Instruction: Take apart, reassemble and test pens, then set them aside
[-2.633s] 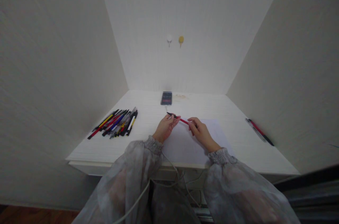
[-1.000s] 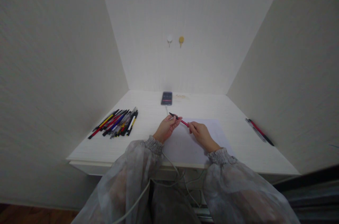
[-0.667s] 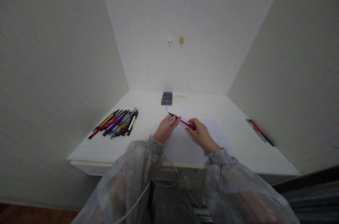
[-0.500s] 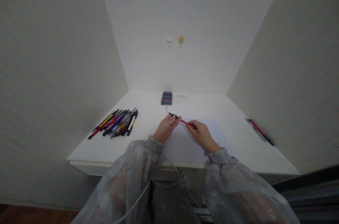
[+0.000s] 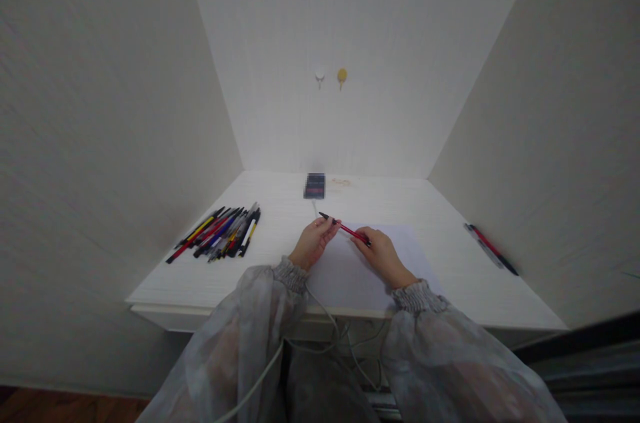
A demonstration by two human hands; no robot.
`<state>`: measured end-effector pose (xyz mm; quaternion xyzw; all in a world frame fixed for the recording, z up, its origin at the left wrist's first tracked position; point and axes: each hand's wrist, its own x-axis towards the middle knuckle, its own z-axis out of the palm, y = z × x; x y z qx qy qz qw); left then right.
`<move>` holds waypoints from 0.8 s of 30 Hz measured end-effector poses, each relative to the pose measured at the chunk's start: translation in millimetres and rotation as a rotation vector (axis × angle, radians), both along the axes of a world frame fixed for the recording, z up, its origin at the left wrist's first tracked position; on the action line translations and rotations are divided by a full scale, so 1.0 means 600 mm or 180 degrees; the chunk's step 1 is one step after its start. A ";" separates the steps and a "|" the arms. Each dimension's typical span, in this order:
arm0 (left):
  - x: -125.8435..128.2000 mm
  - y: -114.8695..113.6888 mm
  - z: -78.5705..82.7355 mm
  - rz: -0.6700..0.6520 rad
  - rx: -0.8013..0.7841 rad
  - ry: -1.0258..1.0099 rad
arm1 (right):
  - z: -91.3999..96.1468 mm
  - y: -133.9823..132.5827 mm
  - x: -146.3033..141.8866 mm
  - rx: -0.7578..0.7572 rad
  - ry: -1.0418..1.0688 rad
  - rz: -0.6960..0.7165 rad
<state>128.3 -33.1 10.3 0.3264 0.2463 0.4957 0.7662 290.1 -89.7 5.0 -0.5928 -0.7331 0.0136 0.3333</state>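
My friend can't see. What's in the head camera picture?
A person's left hand and right hand hold a red-and-black pen over white paper on a desk. A pile of pens lies left, two pens by the right wall, a pixelated phone at the back.

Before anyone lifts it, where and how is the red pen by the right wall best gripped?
Probably mid-barrel, from above, pinching across its length: the red pen lies flat, a grey pen close along its left, the wall to its right.
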 end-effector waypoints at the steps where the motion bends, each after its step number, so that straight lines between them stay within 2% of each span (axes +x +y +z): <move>1: -0.001 0.000 0.002 0.0005 -0.0027 0.0059 | 0.000 0.000 0.000 0.0022 -0.0016 0.0000; 6: -0.004 -0.001 0.008 0.0197 -0.0127 0.0315 | 0.001 -0.003 0.001 0.0118 -0.0043 0.0107; 10: -0.003 -0.003 0.008 0.0108 -0.0066 0.0359 | 0.007 -0.006 0.001 -0.0043 0.0006 0.0164; 18: -0.006 -0.002 0.004 0.0046 0.0003 0.0241 | 0.013 -0.007 -0.005 -0.0285 0.0531 0.0261; 21: -0.006 -0.002 0.006 0.0127 0.0003 0.0140 | 0.009 -0.004 -0.004 -0.0033 0.0733 0.0269; 24: -0.005 -0.003 0.007 0.0140 0.0003 0.0067 | 0.005 -0.001 -0.001 0.0206 0.0581 0.0224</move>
